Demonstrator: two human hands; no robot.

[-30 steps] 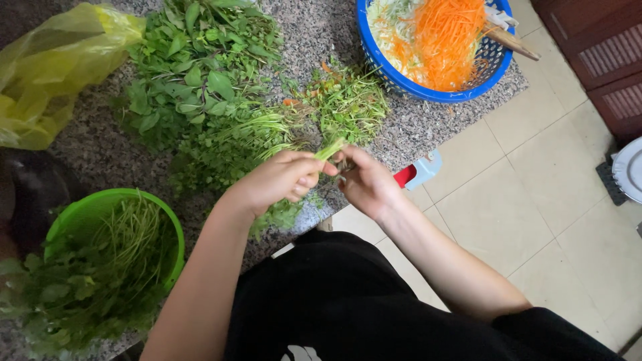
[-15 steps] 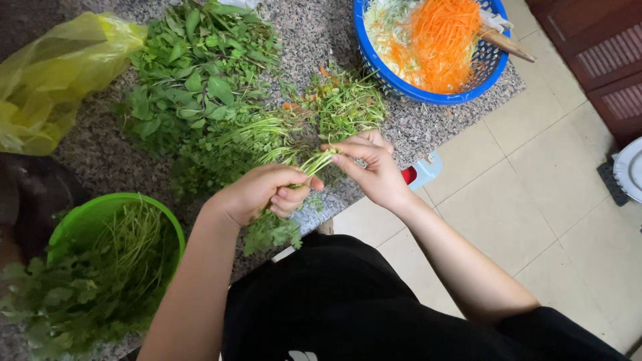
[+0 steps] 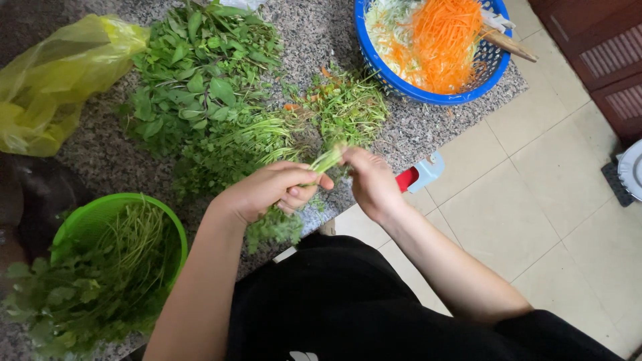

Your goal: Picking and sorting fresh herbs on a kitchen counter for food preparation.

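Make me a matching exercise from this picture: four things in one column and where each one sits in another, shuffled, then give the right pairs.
Things:
1. blue basket
2. green bowl
3. yellow bag
4. herb bunch

Places:
A. top left of the counter
B. in the grip of the left hand, its stem ends at the right hand
C. top right, holding shredded carrot
D. bottom left, full of greens

Pairs: 1-C, 2-D, 3-A, 4-B
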